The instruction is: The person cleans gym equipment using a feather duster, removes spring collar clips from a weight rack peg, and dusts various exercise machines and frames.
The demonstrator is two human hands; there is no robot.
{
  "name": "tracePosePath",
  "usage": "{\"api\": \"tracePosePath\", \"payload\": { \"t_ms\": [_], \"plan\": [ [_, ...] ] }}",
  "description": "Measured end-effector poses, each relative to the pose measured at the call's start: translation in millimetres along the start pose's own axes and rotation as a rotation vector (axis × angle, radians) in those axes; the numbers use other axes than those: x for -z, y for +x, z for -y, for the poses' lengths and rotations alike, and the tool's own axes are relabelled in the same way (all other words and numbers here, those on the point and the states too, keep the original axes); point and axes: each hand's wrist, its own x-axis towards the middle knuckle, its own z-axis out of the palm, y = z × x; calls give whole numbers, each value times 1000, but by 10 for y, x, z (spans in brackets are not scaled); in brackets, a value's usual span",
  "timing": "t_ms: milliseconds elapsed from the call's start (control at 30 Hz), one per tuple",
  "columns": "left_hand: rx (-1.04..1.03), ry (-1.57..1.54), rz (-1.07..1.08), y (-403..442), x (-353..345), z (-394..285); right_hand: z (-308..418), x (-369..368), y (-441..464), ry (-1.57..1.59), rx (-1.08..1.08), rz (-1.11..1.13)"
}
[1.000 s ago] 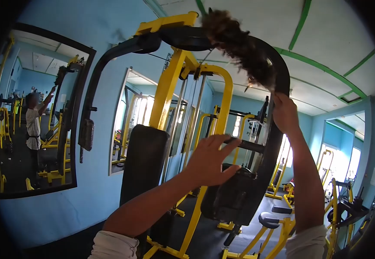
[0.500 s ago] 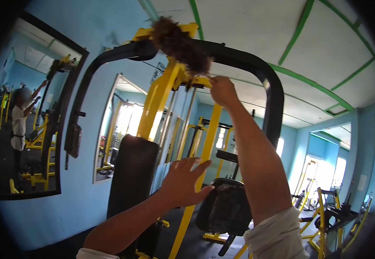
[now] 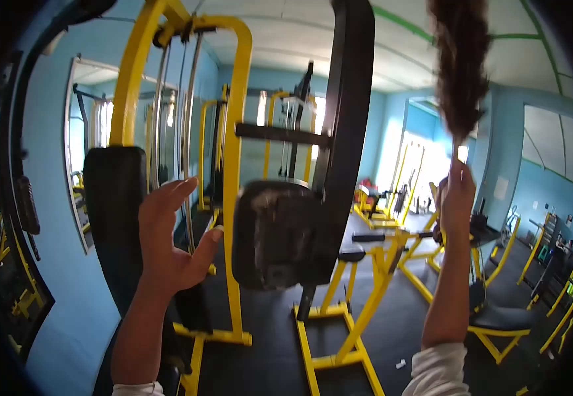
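My right hand (image 3: 457,201) is closed round the handle of a brown feather duster (image 3: 459,66), held upright at the right, its top cut off by the frame edge. The duster is apart from the machine's black arm (image 3: 351,119). My left hand (image 3: 173,234) is raised with thumb and fingers apart and nothing in it. It appears in front of the machine, between the black backrest (image 3: 116,218) and the worn black pad (image 3: 276,236). A yellow frame post (image 3: 239,171) rises just right of that hand.
A yellow bench frame (image 3: 346,360) stands on the dark floor ahead. Further right is a black seat (image 3: 501,318) on yellow legs. Mirrors (image 3: 78,165) line the blue wall at the left. More gym machines stand at the back.
The view has swung right and down. My right hand has carried the duster from the machine's top bar out to the right. My left hand stays spread and now points more upward.
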Motion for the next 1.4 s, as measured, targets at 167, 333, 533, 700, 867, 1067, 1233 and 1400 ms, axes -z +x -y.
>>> {"api": "tracePosePath", "payload": {
  "t_ms": [167, 333, 533, 700, 867, 1067, 1233, 1400],
  "plan": [
    [112, -163, 40, -692, -362, -250, -498, 866, -2430, -97, -456, 358],
    [479, -269, 139, -1905, -986, -613, -283, 1249, -3829, 154, -1176, 713],
    [739, -289, 397, -2304, -1163, -1124, -117, 1431, -3747, 201, -1465, 559],
    [808, -202, 481, -2337, -1067, -1382, -667, 1847, -4325, -65, -896, 1209],
    [920, -67, 621, -2463, -791, -1632, -921, 1754, -4349, 98, -816, 1099],
    [1164, 57, 629, -2847, -360, -1773, -888, 1227, -4034, -231, -839, 1429],
    [1374, 102, 635, -3312, 48, -2080, -860, 1176, -4727, -107, -768, 1317],
    [1547, 224, 724, -3678, 651, -2300, -638, 888, -5531, 24, -840, 1698]
  ]
}}
